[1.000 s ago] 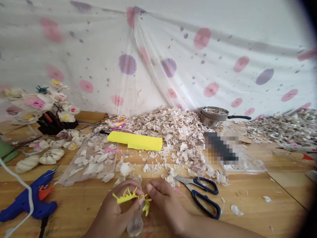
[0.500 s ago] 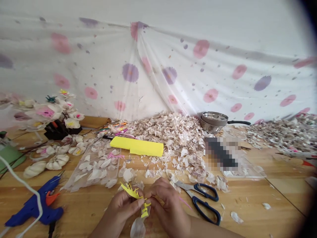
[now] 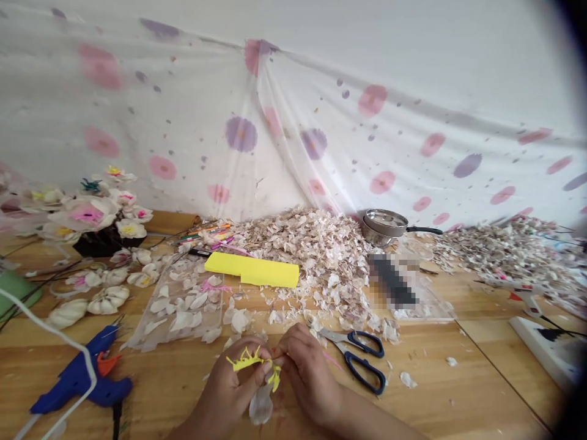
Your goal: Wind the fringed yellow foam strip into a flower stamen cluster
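My left hand [image 3: 232, 382] is closed, its thumb and finger pinching a yellow fringed strip [image 3: 247, 360]. One part of the strip curls up over the fingers, and another part hangs down between the hands. My right hand [image 3: 305, 373] is closed too, its fingertips meeting the left ones beside the strip. What sits between those right fingertips is hidden. Just below the hands shows a pale, translucent petal [image 3: 260, 404]; whether it is attached to the strip, I cannot tell. Scissors [image 3: 353, 351] with dark blue handles lie on the table, right of my right hand.
A folded yellow sheet [image 3: 252, 270] lies before a heap of dried petals [image 3: 312, 244]. At left are a blue glue gun [image 3: 82, 373], its white cord and petal flowers [image 3: 87, 214]. Metal bowls [image 3: 385, 225] stand at the back; a power strip [image 3: 545, 351] is at right.
The view has turned a little to the right, bringing the power strip into sight. The yellow strip's upper part now bends more around the left fingertips. Both hands stay close together.
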Demonstrator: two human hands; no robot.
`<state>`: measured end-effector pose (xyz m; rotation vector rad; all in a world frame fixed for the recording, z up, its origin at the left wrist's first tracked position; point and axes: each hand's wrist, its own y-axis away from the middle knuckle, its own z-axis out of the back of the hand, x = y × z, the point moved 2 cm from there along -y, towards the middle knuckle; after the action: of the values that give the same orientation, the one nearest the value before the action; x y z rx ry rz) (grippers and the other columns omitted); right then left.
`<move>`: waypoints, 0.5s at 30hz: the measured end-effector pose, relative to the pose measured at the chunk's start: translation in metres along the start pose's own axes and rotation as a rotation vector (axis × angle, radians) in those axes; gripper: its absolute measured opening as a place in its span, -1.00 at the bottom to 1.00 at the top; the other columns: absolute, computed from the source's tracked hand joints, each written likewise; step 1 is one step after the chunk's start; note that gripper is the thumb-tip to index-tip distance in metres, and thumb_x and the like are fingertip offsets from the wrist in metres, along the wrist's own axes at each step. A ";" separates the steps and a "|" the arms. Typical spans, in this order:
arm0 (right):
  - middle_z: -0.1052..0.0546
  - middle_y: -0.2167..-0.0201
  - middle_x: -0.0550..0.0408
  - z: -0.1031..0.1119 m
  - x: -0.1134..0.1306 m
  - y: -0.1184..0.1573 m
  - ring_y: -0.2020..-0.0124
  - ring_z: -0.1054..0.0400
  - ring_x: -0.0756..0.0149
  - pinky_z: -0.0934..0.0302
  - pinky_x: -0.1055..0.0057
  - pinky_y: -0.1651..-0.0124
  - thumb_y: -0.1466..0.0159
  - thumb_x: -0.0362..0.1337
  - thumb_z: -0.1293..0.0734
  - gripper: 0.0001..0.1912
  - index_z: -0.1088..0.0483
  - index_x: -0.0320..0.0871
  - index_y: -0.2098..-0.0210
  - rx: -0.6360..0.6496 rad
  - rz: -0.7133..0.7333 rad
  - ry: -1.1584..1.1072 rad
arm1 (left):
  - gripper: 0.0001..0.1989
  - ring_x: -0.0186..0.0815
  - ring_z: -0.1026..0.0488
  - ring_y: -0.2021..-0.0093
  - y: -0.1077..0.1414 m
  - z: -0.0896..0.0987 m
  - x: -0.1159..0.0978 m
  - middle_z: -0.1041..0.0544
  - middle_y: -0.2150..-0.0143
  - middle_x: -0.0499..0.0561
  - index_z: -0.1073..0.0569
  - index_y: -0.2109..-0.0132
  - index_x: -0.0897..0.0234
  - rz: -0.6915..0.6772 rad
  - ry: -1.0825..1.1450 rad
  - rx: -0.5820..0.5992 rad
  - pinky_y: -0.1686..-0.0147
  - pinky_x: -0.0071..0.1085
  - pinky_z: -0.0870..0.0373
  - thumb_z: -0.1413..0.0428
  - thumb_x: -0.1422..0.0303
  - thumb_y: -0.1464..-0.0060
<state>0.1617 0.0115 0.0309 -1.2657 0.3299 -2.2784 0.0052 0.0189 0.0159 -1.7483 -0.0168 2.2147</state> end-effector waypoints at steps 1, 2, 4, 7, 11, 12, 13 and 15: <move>-0.41 0.47 0.09 0.000 0.001 0.001 0.36 -0.25 0.30 -0.10 0.43 0.28 -0.30 -0.38 -0.17 -0.80 -0.28 -0.14 0.46 -0.011 -0.018 -0.008 | -0.88 -0.28 -0.46 0.32 0.000 0.000 -0.001 -0.48 0.38 -0.01 -0.45 0.41 0.24 -0.046 -0.049 0.006 0.29 -0.47 -0.41 -0.10 0.35 -0.07; -0.40 0.46 0.09 0.000 0.003 0.003 0.36 -0.25 0.31 -0.09 0.43 0.29 -0.29 -0.39 -0.17 -0.80 -0.28 -0.14 0.46 -0.023 -0.043 -0.018 | -0.89 -0.30 -0.47 0.33 0.001 0.001 -0.001 -0.49 0.38 -0.02 -0.45 0.40 0.24 -0.099 -0.100 0.014 0.30 -0.49 -0.41 -0.09 0.39 -0.08; -0.40 0.47 0.10 0.000 0.005 0.007 0.36 -0.25 0.31 -0.08 0.44 0.29 -0.27 -0.41 -0.16 -0.80 -0.26 -0.14 0.48 -0.038 -0.099 -0.035 | -0.89 -0.34 -0.48 0.34 0.002 0.001 -0.002 -0.50 0.38 -0.04 -0.45 0.38 0.22 -0.222 -0.201 0.039 0.31 -0.54 -0.40 -0.07 0.46 -0.09; -0.37 0.49 0.11 -0.004 0.006 0.014 0.38 -0.22 0.31 -0.07 0.42 0.29 -0.26 -0.38 -0.16 -0.78 -0.21 -0.14 0.52 -0.061 -0.187 -0.060 | -0.87 -0.38 -0.50 0.31 0.004 0.002 -0.006 -0.53 0.34 -0.05 -0.45 0.29 0.19 -0.424 -0.310 0.057 0.25 -0.59 -0.40 -0.05 0.50 -0.13; -0.30 0.50 0.12 -0.013 0.002 0.024 0.41 -0.17 0.32 -0.07 0.41 0.31 -0.28 -0.26 -0.16 -0.74 -0.15 -0.13 0.54 -0.100 -0.342 -0.160 | -0.87 -0.38 -0.50 0.26 0.006 0.002 -0.013 -0.54 0.30 -0.01 -0.43 0.20 0.21 -0.556 -0.366 0.084 0.19 -0.62 -0.39 -0.02 0.48 -0.17; -0.27 0.51 0.13 -0.016 0.001 0.026 0.42 -0.15 0.32 -0.07 0.41 0.32 -0.29 -0.23 -0.15 -0.71 -0.12 -0.13 0.55 -0.105 -0.374 -0.199 | -0.87 -0.39 -0.50 0.28 0.006 0.001 -0.014 -0.54 0.30 -0.02 -0.43 0.20 0.22 -0.552 -0.362 0.096 0.20 -0.63 -0.39 -0.02 0.49 -0.16; -0.24 0.53 0.14 -0.018 -0.001 0.027 0.43 -0.14 0.33 -0.07 0.41 0.33 -0.30 -0.19 -0.14 -0.68 -0.10 -0.12 0.56 -0.110 -0.401 -0.237 | -0.87 -0.40 -0.50 0.29 0.006 0.000 -0.014 -0.54 0.31 -0.02 -0.43 0.21 0.22 -0.537 -0.354 0.105 0.21 -0.64 -0.38 -0.02 0.50 -0.15; -0.19 0.55 0.16 -0.022 -0.005 0.028 0.45 -0.11 0.33 -0.05 0.42 0.37 -0.31 -0.11 -0.13 -0.63 -0.06 -0.11 0.58 -0.118 -0.443 -0.290 | -0.86 -0.42 -0.50 0.31 0.006 -0.002 -0.014 -0.54 0.32 -0.05 -0.44 0.24 0.21 -0.483 -0.322 0.106 0.22 -0.66 -0.38 -0.04 0.52 -0.12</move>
<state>0.1542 -0.0105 0.0029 -1.8573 0.0840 -2.4022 0.0084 0.0095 0.0278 -1.1623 -0.3491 2.0563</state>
